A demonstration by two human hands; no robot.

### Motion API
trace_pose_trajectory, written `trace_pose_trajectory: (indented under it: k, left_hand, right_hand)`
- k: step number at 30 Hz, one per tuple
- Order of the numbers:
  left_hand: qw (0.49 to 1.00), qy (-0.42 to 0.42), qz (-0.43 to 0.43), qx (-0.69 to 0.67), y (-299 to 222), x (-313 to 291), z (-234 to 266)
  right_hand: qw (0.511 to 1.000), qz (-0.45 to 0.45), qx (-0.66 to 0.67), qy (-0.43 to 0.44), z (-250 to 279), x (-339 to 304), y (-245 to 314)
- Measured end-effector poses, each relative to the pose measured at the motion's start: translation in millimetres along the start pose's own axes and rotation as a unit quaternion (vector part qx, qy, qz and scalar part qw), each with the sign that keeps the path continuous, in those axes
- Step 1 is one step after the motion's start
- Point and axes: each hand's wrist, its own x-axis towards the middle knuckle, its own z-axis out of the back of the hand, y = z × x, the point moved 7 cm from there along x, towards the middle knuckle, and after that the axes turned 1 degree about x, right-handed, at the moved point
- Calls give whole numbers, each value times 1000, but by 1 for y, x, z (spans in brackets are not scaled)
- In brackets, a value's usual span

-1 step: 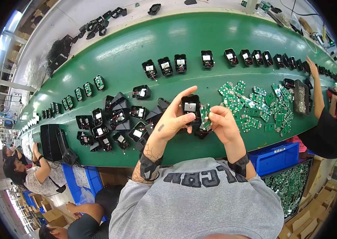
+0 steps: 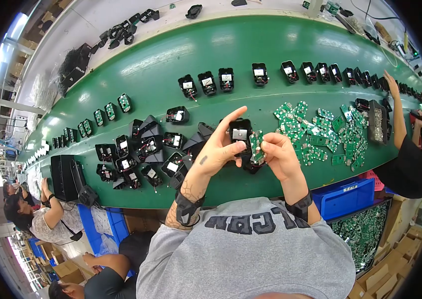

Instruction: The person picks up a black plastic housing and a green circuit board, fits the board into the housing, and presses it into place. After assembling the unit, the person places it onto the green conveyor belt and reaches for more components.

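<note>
bright | glare on green tabletop (image 2: 241,45) | edges bowed, rim black

Dark letters (image 2: 241,224) on grey shirt (image 2: 246,264); label (image 2: 350,188) on blue bin (image 2: 348,203).

Ahead of me, bare green tabletop (image 2: 243,102), then row of black housings (image 2: 226,79) with gaps; heaped housings (image 2: 148,144) crowd my left hand (image 2: 222,149), circuit-board pile (image 2: 315,134) blocks beside my right (image 2: 279,155).
</note>
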Motion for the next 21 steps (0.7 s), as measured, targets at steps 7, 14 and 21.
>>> trace_pose_trajectory:
  k: [7, 14, 21]
  left_hand:
    - [991, -4, -53, 121, 3, 4, 2]
    - [947, 5, -98, 305, -10, 0, -16]
    - [968, -80, -75, 226, 4, 1, -13]
  right_hand:
    - [1000, 3, -17, -3, 8, -2, -1]
    - [996, -2, 86, -35, 3, -6, 1]
    - [959, 120, -225, -128, -2, -5, 28]
